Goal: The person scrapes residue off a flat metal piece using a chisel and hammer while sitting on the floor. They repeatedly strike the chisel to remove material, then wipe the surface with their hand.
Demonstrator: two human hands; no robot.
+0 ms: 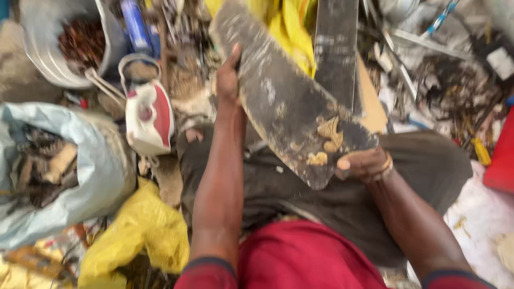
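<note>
Blade (289, 101), long, dark, mud-caked, slants across my lap. Pale sack (101, 160) of scraps lies well left of it. My left hand (227, 80) grips the blade's upper edge; my right hand (364, 163) curls around its lower tip.

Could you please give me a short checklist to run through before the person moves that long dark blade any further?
1. Left hand grips the upper edge of the dark blade: ok.
2. Right hand holds the lower end: ok.
3. Blade lifted off the lap, slanting across it: ok.
4. Blade surface clean: not ok, pale scuffs and yellowish lumps near the lower end.
5. Space around it free: not ok, second dark blade, red and white iron and yellow bag lie close.
6. Edge sharpness: cannot tell, picture blurred.
</note>
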